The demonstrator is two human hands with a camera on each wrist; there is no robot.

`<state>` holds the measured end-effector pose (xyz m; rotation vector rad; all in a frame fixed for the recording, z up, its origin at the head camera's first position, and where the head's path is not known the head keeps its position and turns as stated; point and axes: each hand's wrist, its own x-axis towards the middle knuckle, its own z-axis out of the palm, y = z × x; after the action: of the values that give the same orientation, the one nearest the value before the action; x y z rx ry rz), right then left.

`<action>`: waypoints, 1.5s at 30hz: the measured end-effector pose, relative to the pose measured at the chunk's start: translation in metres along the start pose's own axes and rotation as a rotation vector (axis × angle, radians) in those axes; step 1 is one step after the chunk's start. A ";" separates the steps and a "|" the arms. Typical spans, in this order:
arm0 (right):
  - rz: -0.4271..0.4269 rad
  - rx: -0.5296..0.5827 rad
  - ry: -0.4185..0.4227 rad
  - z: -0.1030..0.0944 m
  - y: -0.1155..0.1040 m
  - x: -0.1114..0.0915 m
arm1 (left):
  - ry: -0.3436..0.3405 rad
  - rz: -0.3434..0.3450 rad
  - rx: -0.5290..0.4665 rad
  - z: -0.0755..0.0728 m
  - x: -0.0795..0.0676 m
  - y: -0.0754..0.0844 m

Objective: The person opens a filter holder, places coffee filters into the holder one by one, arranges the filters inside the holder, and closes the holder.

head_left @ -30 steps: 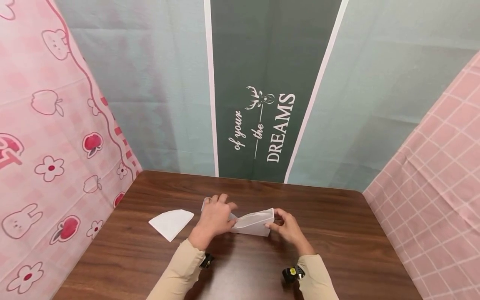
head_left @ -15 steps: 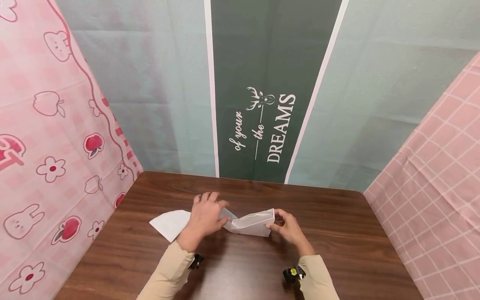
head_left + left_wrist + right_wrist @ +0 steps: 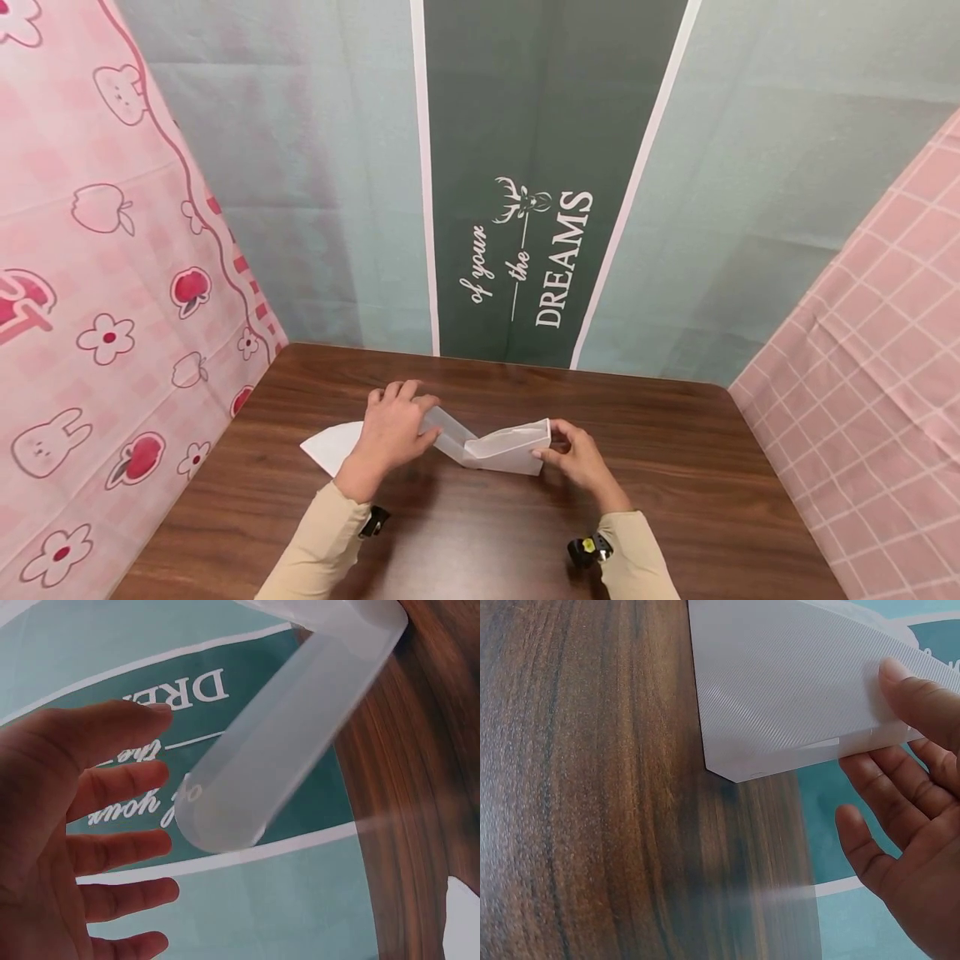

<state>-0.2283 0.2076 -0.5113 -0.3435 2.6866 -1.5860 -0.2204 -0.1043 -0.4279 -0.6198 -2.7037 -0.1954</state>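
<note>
A white, ribbed plastic case (image 3: 506, 454) stands on the table with its long translucent lid (image 3: 277, 735) swung out to the left. Thin white paper edges show inside the case. My right hand (image 3: 581, 460) holds the right end of the case, thumb on the ribbed side (image 3: 795, 682) and fingers round the end wall. At the lid's free end is my left hand (image 3: 390, 429), its fingers spread and extended beside the lid in the left wrist view. A fan-shaped white paper coffee filter (image 3: 330, 446) lies flat on the table, partly hidden behind the left hand.
The brown wood-grain table (image 3: 480, 542) carries all of this. A green curtain with lettering (image 3: 525, 258) hangs at its back edge. Pink patterned cloths stand at the left (image 3: 112, 333) and right (image 3: 847, 333). Each wrist wears a black camera.
My left hand has moved left along the lid and off it, uncovering more of the lid and covering part of the paper filter. My right hand and the case stay in place.
</note>
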 end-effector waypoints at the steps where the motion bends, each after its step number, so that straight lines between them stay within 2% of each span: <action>1: -0.005 0.003 0.002 0.000 0.001 0.000 | 0.000 -0.004 -0.003 0.000 -0.001 -0.001; 17: -0.009 0.011 -0.006 0.000 0.001 0.001 | 0.008 -0.065 -0.001 -0.004 -0.009 -0.020; 23: -0.014 0.008 -0.002 0.001 0.001 0.002 | 0.024 -0.083 -0.020 -0.001 -0.011 -0.028; 30: -0.029 0.015 -0.015 0.001 0.003 0.003 | -0.013 -0.122 -0.052 0.004 -0.015 -0.037; 38: -0.025 0.117 -0.044 0.000 0.005 0.005 | -0.030 -0.155 -0.052 0.014 -0.020 -0.049; 45: -0.040 0.113 -0.051 0.002 0.001 0.007 | -0.065 -0.165 -0.077 0.019 -0.023 -0.052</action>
<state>-0.2350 0.2052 -0.5128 -0.4317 2.5554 -1.7059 -0.2302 -0.1561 -0.4564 -0.4303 -2.8226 -0.3286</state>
